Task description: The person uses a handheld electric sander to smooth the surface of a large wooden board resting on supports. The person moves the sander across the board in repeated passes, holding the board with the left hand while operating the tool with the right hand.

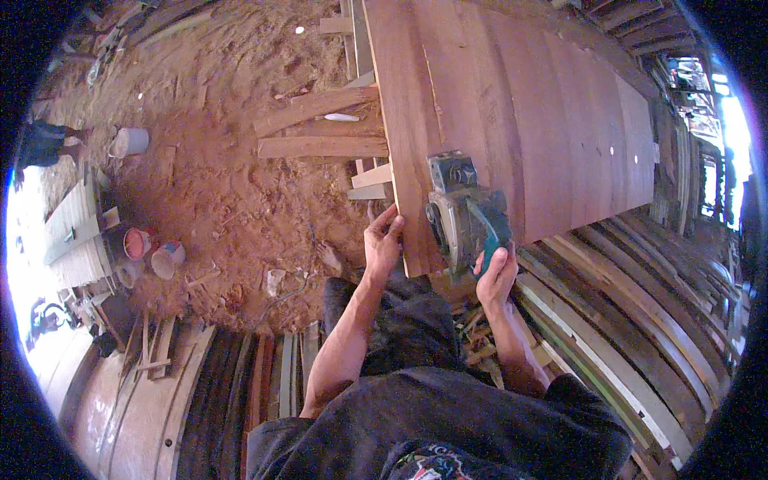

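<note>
A wide reddish-brown wooden panel (552, 136), made of several boards side by side, stretches away in front of me. On its near left part rests a dusty electric planer (458, 220) with a teal rear handle. My right hand (498, 276) is closed round that handle, with the thumb on top. At the panel's left edge, close to the near corner, my left hand (384, 244) holds the rim between thumb and fingers. The planer's underside is hidden against the wood.
Wooden offcuts (324, 146) jut out left of the panel. Long stacked planks (616, 312) lie at the right. Buckets (138, 242) stand on the reddish dirt floor at the left, with another white bucket (130, 142) farther off. Boards (136, 408) lie at the lower left.
</note>
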`<state>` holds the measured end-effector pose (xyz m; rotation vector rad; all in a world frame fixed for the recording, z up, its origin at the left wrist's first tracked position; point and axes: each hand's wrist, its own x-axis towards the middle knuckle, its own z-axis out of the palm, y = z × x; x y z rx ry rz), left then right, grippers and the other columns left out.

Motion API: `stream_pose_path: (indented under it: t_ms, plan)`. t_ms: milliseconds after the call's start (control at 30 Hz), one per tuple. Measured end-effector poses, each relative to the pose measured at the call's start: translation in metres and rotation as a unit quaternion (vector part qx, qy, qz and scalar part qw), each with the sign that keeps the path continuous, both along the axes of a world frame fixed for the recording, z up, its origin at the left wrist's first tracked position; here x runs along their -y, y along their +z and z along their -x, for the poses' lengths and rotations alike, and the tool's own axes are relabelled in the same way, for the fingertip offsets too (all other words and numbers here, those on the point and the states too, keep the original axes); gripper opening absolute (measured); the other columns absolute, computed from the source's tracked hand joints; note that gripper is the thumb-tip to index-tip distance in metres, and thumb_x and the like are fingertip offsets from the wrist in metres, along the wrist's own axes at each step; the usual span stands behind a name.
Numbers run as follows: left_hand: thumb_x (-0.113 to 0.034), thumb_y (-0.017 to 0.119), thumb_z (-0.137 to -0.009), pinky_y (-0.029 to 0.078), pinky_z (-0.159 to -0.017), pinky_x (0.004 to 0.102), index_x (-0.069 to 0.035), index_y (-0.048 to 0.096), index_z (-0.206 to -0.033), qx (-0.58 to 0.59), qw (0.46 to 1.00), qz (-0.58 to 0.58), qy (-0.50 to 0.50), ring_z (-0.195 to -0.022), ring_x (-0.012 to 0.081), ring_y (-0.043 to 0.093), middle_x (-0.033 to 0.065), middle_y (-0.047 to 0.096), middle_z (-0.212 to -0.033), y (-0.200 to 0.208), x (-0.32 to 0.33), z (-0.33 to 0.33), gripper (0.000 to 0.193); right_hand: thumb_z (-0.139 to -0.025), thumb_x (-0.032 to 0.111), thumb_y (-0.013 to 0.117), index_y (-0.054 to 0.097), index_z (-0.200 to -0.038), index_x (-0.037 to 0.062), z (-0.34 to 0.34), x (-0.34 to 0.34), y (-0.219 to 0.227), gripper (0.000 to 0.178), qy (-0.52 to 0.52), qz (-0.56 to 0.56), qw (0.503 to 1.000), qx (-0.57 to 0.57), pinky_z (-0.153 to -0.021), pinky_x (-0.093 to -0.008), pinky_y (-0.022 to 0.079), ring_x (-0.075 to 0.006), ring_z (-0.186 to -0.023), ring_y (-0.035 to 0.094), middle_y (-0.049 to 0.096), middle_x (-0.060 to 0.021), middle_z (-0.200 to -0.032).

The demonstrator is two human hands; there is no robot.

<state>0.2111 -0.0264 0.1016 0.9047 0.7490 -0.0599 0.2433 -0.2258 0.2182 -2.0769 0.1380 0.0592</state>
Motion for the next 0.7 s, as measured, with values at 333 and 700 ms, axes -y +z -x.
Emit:
stream_pose_path:
  t_ms: [333, 700]
  plan:
    - [-0.037, 0.040, -0.115, 0.052, -0.105, 0.0466, -0.008, 0.051, -0.154, -0.060, 0.943, -0.325, -0.026, -0.127, 0.0427, 0.065, 0.0239, 0.068, -0.137, 0.000, 0.038, 0.001, 0.050, -0.111, 0.054, 0.044, 0.064, -0.094, 0.0041, -0.120, -0.060, -0.010, 0.056, 0.003, 0.030, 0.999, -0.035, -0.052, -0.0376, 0.050, -0.0194, -0.057, 0.063, 0.064, -0.0066, -0.069]
    - [-0.035, 0.041, -0.114, 0.045, -0.114, 0.0451, -0.001, 0.051, -0.152, -0.022, 0.954, -0.298, -0.014, -0.137, 0.0387, 0.058, 0.0235, 0.063, -0.144, -0.003, 0.039, 0.001, 0.051, -0.109, 0.061, 0.037, 0.070, -0.127, -0.0005, -0.413, -0.196, -0.054, 0.072, 0.026, 0.219, 0.959, 0.176, -0.096, -0.0574, 0.054, -0.0526, -0.112, 0.067, 0.070, -0.0345, -0.117]
